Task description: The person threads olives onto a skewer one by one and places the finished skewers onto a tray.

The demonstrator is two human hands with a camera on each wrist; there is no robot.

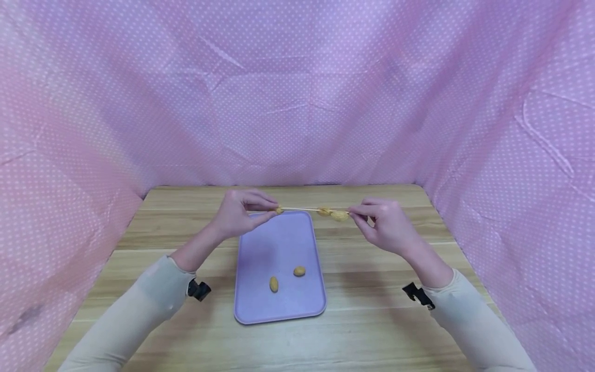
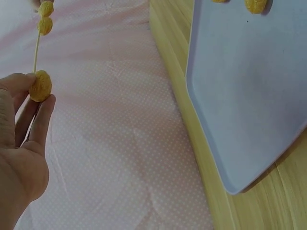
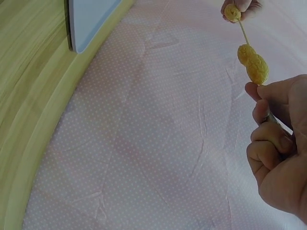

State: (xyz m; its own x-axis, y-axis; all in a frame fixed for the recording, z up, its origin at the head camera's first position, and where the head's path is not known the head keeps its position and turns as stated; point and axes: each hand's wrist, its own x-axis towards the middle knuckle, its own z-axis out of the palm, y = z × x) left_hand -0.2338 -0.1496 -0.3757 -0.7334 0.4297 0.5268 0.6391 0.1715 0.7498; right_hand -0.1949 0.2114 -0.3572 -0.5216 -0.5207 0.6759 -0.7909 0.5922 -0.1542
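Note:
A thin pale skewer (image 1: 299, 209) is held level between both hands, above the far end of a lilac tray (image 1: 279, 315). My left hand (image 1: 239, 213) pinches one yellow, wrinkled oval piece (image 2: 41, 86) between thumb and fingers at the skewer's left end. Farther right, two similar pieces sit threaded side by side, the larger piece (image 3: 257, 69) nearest my right hand (image 1: 383, 225). That hand pinches the skewer's right end just beyond them, its other fingers curled. A stretch of bare skewer separates the pair from the left piece.
Two loose yellow pieces lie on the tray: a long piece (image 1: 273, 284) and a rounder piece (image 1: 299, 271). Under the tray is a wood-grain table (image 1: 186, 330). Pink dotted cloth (image 1: 297, 103) encloses its back and sides.

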